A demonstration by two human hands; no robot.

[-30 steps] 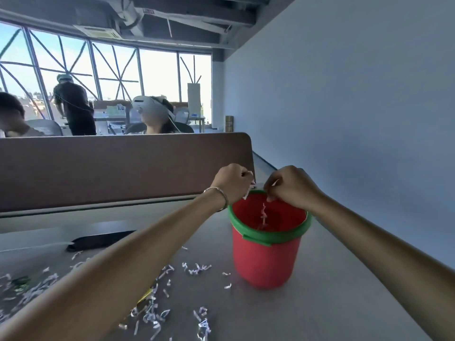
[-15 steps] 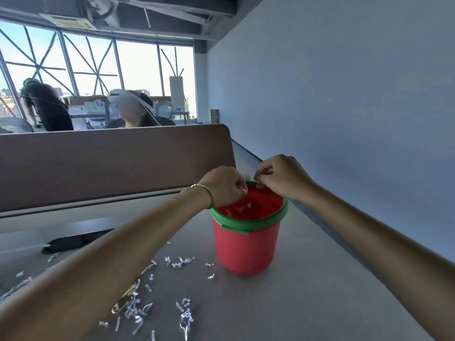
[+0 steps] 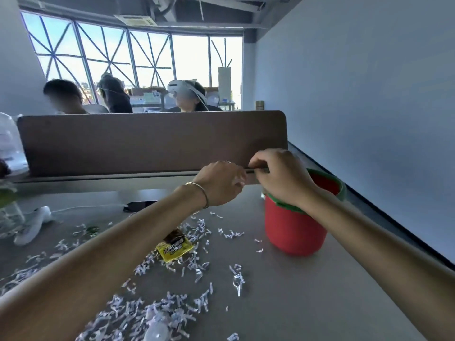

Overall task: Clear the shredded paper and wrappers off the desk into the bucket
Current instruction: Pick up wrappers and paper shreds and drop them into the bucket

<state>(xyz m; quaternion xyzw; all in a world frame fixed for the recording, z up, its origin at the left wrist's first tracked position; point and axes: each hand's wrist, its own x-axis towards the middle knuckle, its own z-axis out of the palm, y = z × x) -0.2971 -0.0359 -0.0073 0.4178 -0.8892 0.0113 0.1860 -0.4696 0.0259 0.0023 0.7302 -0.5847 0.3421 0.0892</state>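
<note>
wall: pale blue | windows: bright, crossed braces | divider: brown | ceiling: dark

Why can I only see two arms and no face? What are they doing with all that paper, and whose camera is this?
The camera sits on the person's head and looks down, so you see only their own arms. The left hand and right hand are raised close together, fingers curled, beside and over the red bucket with its green rim. The left hand seems to pinch a few white bits; what the right holds I cannot tell. On the grey desk lie lots of shredded paper strips and a yellow wrapper, waiting to go into the bucket. Behind the brown divider other people sit.
</note>
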